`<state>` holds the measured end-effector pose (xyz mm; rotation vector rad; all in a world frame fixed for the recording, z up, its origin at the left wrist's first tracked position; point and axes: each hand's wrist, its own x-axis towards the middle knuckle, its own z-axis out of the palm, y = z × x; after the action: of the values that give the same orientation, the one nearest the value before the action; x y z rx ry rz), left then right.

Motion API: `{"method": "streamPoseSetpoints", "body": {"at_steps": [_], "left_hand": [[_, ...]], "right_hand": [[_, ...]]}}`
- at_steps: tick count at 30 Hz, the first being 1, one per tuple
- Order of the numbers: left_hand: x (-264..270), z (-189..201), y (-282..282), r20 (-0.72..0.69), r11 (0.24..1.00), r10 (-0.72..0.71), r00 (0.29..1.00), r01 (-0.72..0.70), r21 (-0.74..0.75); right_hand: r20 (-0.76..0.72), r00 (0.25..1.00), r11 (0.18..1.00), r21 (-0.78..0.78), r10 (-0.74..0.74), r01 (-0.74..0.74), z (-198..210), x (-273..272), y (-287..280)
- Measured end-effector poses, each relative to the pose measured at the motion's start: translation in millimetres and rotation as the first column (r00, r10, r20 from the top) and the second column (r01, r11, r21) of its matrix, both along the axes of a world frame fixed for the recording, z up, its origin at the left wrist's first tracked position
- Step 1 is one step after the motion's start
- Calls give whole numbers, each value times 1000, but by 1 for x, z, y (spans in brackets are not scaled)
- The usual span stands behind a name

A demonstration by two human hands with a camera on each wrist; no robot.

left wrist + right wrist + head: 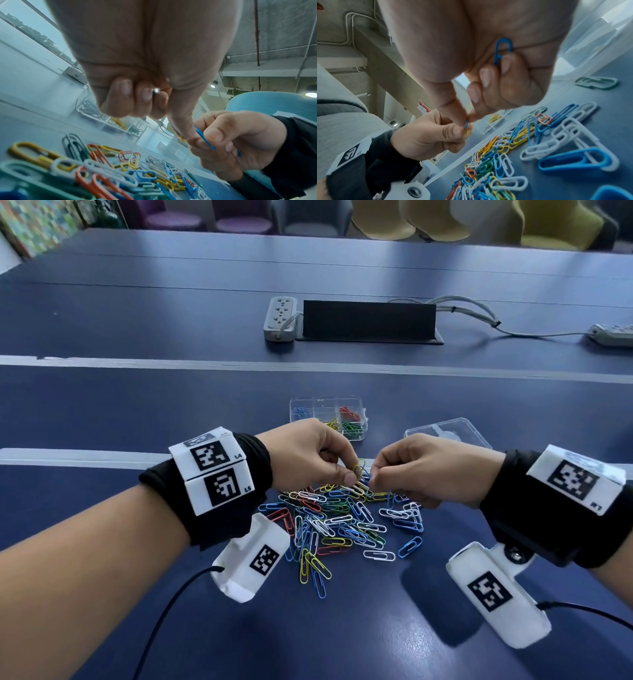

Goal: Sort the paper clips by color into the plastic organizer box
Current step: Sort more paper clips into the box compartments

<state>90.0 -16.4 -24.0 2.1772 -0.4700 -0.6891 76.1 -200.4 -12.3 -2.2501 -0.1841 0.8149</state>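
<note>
A yellow paper clip (358, 468) and a blue paper clip (204, 138) meet just above the far edge of the loose pile of paper clips (342, 525) on the blue table (137, 405). The left hand (308, 457) pinches the yellow one between thumb and forefinger, its other fingers (120, 97) curled into the palm. The right hand (428, 470) pinches the blue one, and a second blue clip (502, 50) sits tucked under its curled fingers against the palm. The two hands almost touch at the fingertips. Just beyond them stands the plastic organizer box (295, 405), open, with blue, red, yellow and green clips in separate compartments. Its clear lid (472, 429) lies beside it to the right. Farther back are a power strip (280, 318) and a black cable hatch (368, 318).
</note>
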Motion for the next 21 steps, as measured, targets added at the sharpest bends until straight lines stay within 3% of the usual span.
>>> {"method": "streamPoseSetpoints", "body": {"at_steps": [9, 17, 21], "left_hand": [[1, -1, -2, 26, 992, 74, 997, -71, -108], [3, 1, -3, 100, 994, 78, 992, -69, -88], [4, 1, -3, 78, 994, 75, 994, -69, -87]], "right_hand": [[-129, 992, 991, 132, 13, 4, 2, -2, -4], [-134, 987, 981, 160, -86, 107, 7, 2, -4], [-120, 991, 986, 149, -51, 69, 9, 3, -4]]}}
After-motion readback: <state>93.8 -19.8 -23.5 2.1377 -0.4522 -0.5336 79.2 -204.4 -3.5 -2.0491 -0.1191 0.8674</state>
